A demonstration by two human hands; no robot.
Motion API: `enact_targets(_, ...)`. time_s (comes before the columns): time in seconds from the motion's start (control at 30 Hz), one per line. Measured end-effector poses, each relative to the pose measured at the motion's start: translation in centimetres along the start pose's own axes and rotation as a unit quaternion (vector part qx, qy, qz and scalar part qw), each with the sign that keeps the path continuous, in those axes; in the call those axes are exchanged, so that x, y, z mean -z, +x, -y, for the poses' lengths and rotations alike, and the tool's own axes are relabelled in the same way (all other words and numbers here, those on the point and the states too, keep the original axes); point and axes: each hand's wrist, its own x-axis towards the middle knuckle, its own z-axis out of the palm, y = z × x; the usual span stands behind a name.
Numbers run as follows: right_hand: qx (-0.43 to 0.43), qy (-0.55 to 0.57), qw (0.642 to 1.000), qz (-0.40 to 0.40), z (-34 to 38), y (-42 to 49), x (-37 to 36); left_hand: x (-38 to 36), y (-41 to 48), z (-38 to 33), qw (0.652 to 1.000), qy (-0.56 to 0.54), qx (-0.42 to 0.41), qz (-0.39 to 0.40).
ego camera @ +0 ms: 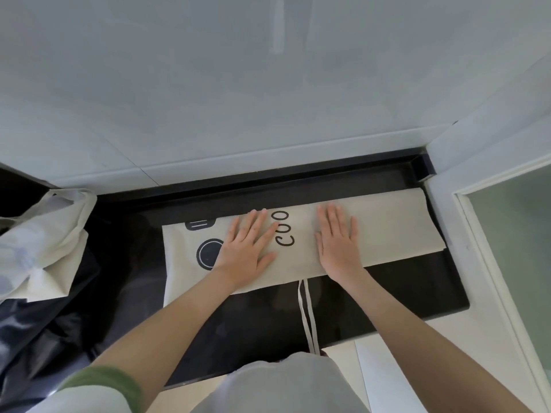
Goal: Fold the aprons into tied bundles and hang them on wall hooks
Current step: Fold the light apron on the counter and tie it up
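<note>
Pressing both palms flat, we hold a cream cloth apron with black printed letters and round shapes [402,228] on the glossy black table [402,287]. The apron is folded into a long band and lies close to the pale grey tiled wall [238,99], its right end near the white frame. Our left hand [247,245] rests on the printed part, fingers straight and a little spread. Our right hand [338,242] lies just beside it on the plain part, also flat with straight fingers. Two thin white apron strings [307,317] come from under the near edge and run over the table front. On the left a crumpled white cloth bag [44,242] rests on a dark shiny sheet [35,323].
</note>
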Motion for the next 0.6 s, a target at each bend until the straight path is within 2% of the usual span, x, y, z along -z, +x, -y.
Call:
enact_targets(0.13,0.159,0.017,0.987,0.025,3.4,-1.3,-0.6,-0.6,-1.4,0.6,1.0,-0.003,0.021,0.018)
enact_targets(0.23,0.153,-0.01,0.987,0.042,3.8,-2.1,-1.5,-0.2,-1.5,0.9,0.999,-0.026,0.027,0.032)
enact_targets(0.33,0.147,-0.024,0.988,0.047,3.5,-2.0,-1.5,-0.2,-2.6,1.8,0.995,-0.056,0.075,0.033)
enact_targets(0.5,0.146,-0.035,0.988,0.041,3.7,-1.8,-1.4,-0.4,-6.7,4.8,0.976,-0.079,0.204,0.009)
enact_targets(0.6,0.148,-0.04,0.988,0.024,4.0,-1.6,-1.1,-0.4,-8.8,6.4,0.946,-0.121,0.299,-0.035)
